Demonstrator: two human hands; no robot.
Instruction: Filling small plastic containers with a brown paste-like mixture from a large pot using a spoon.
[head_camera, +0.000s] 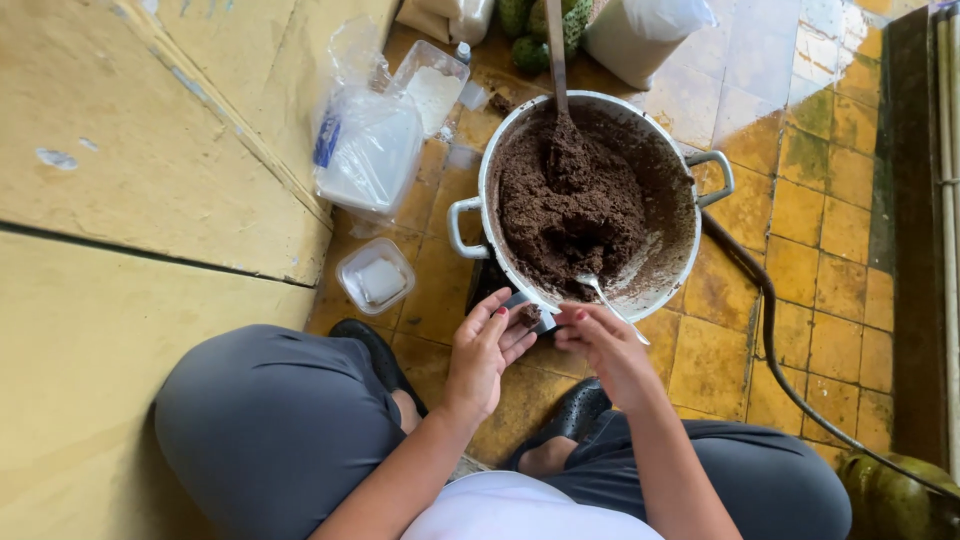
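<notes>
A large metal pot (480, 190) with two handles stands on the tiled floor, full of a dark brown crumbly mixture (570, 215). A long ladle (556, 60) stands upright in the mixture at the far side. My left hand (487, 345) is cupped at the pot's near rim with a small lump of the brown mixture (529, 317) at its fingertips. My right hand (605, 345) grips a small metal spoon (603, 292) whose bowl rests in the mixture near the rim. Both hands almost touch each other.
A small lidded plastic tub (376, 275) sits on the floor left of the pot. Clear plastic bags (365, 150) and another container (432, 90) lie further back. A black hose (770, 340) runs to a green gas cylinder (895, 495) at right. A yellow wall (130, 180) is left.
</notes>
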